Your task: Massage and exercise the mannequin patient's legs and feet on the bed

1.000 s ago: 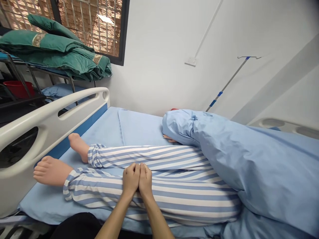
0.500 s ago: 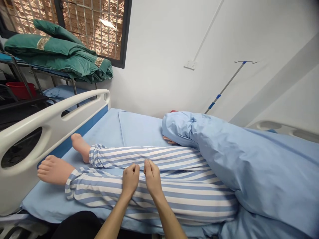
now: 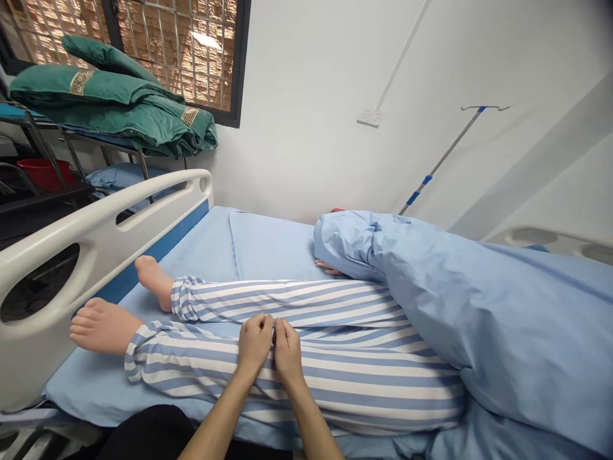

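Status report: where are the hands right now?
Left hand and right hand side by side, fingers on striped pyjama trousers. Blue quilt covers the upper body beyond.

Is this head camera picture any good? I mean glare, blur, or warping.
In the head view, the wide lens seems to bow the white bed rail; a bright streak of glare marks the window; the left hand and right hand look sharp, without noticeable blur.

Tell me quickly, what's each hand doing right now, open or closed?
Left hand: closed, fingertips on the blue-and-white striped trouser leg; whether it grips the cloth cannot be told.
Right hand: closed, on the same leg; grip cannot be told.
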### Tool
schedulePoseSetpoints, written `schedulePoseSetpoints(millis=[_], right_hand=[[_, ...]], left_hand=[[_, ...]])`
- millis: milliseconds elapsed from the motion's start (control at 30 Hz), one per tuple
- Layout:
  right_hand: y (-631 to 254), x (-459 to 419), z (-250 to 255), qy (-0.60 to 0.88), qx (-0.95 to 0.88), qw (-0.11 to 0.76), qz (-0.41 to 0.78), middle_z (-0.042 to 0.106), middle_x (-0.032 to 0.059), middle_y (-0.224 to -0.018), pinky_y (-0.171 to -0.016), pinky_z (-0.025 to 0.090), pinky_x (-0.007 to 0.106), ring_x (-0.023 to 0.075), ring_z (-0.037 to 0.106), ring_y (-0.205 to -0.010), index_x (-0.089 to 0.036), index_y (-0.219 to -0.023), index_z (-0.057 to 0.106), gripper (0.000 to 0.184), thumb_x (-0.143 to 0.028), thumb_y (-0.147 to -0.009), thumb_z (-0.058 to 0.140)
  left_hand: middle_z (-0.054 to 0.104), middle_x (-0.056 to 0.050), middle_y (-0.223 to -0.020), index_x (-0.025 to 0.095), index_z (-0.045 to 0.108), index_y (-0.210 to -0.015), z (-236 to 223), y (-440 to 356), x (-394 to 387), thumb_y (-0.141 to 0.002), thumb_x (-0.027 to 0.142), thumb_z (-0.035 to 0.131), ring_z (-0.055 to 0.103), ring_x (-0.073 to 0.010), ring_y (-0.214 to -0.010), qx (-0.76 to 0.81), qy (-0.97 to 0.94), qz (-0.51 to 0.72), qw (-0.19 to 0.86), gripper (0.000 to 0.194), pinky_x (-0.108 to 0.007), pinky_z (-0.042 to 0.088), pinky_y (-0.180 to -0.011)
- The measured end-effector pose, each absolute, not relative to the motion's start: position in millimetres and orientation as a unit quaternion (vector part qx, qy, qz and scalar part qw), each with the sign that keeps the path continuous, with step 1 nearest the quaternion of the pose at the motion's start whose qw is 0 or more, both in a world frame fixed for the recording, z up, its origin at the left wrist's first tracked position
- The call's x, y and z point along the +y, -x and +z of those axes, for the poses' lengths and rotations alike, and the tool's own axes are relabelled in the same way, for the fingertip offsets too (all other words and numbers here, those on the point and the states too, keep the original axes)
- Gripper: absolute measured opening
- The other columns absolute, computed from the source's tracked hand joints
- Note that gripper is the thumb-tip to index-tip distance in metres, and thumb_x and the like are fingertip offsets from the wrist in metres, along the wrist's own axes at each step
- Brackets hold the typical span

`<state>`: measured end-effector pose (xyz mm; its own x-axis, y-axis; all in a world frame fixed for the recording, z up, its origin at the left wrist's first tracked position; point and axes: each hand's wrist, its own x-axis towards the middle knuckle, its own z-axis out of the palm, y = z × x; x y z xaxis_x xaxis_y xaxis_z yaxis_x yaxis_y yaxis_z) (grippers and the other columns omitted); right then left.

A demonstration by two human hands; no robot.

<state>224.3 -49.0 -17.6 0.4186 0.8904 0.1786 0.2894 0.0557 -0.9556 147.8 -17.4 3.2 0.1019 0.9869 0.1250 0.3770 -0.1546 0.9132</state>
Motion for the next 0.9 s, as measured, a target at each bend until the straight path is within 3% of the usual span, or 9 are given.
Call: schedulePoseSetpoints(millis=[267,467,667,900], right_hand=[[-231,-50,-19,0.573,-0.403,0.634,0.328,0.039,-0.0041,-0.057,-0.052,0.031,0.023,0.0103,0.034,-0.055,-0.018,-0.061,0.042,0.036,-0.045,-0.085,0.04],[-232,-50,-23,0.562,-0.352,0.665,0.342,0.034,-0.006,-0.055,-0.05,0.033,0.022,0.0092,0.032,-0.053,-0.019,-0.06,0.037,0.034,-0.045,-0.081,0.047],[-233,-50,-11,0.586,-0.376,0.638,0.329,0.033,-0.0057,-0.054,-0.049,0.032,0.022,0.0093,0.031,-0.053,-0.02,-0.058,0.035,0.036,-0.046,-0.081,0.044],[-251,-65,31,0.612,-0.487,0.572,0.247,0.031,-0.0061,-0.051,-0.049,0.027,0.023,0.0087,0.03,-0.049,-0.02,-0.057,0.033,0.039,-0.044,-0.086,0.038]], left_hand=[[0.028,0.005,-0.048,0.02,0.027,-0.05,27,-165,-33,-0.079,0.039,0.039,0.029,-0.0083,-0.049,0.464,-0.57,0.47,0.49,0.037,-0.022,0.026,-0.049],[0.04,0.003,-0.047,0.018,0.034,-0.05,-2,-166,-37,-0.08,0.032,0.038,0.035,-0.0098,-0.05,0.535,-0.66,0.391,0.354,0.032,-0.024,0.023,-0.054],[0.047,0.002,-0.05,0.018,0.036,-0.051,-3,-165,-35,-0.08,0.029,0.036,0.04,-0.0106,-0.053,0.541,-0.676,0.38,0.324,0.031,-0.024,0.024,-0.056],[0.034,0.005,-0.045,0.019,0.029,-0.049,-2,-162,-36,-0.081,0.031,0.036,0.032,-0.0093,-0.049,0.52,-0.681,0.395,0.333,0.035,-0.025,0.02,-0.053]])
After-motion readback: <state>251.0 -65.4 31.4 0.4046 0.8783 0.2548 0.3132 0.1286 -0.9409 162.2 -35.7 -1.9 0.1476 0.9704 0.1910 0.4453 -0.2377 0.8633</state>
